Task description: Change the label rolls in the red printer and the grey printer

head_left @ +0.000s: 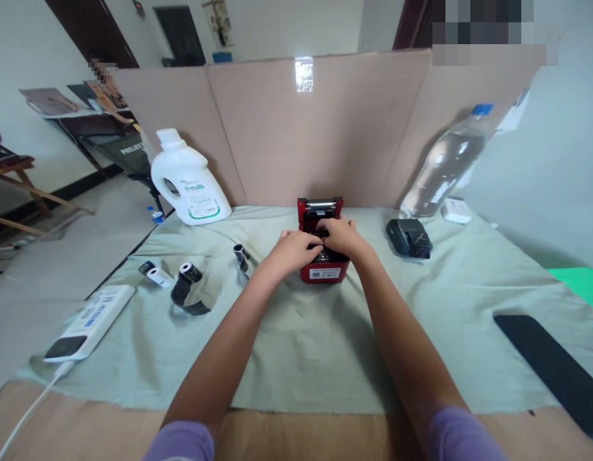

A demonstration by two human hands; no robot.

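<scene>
A small red-and-black thermal printer (324,272) stands in the middle of the cloth, its lid (320,206) raised. From the left, my left hand (296,250) closes on the printer's edge, fingertips over the opening. My right hand (343,237) reaches in from the right with its fingers curled down into the compartment. Whatever those fingertips pinch is hidden inside. Left of the printer lies a dark roll (241,257) with a loose strip. Farther left sit a partly unrolled paper roll (188,275) and two small rolls (156,275).
A white jug (188,186) and a large water bottle (445,169) stand before the cardboard panel (320,128). A black device (408,238) lies at right, with a dark phone-like slab (549,368) nearer. A white power bank (92,320) with a cable lies at left.
</scene>
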